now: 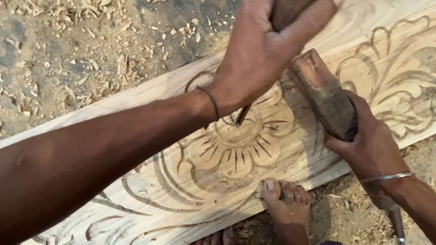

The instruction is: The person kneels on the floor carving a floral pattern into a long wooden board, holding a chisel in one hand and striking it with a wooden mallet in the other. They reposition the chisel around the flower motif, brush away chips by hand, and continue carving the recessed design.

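Your left hand (261, 46) hides most of the chisel (242, 115), fist wrapped around it, above the plank's (427, 31) middle; your right hand (369, 146) clasps the mallet (323, 93) beside it.

We have one view only, from the head, looking steeply down and close over the carved wooden plank (374, 74), which runs from seven o'clock to two o'clock. Our bare feet (288, 200) sit at six o'clock, the chip-strewn ground (50, 24) at ten o'clock.
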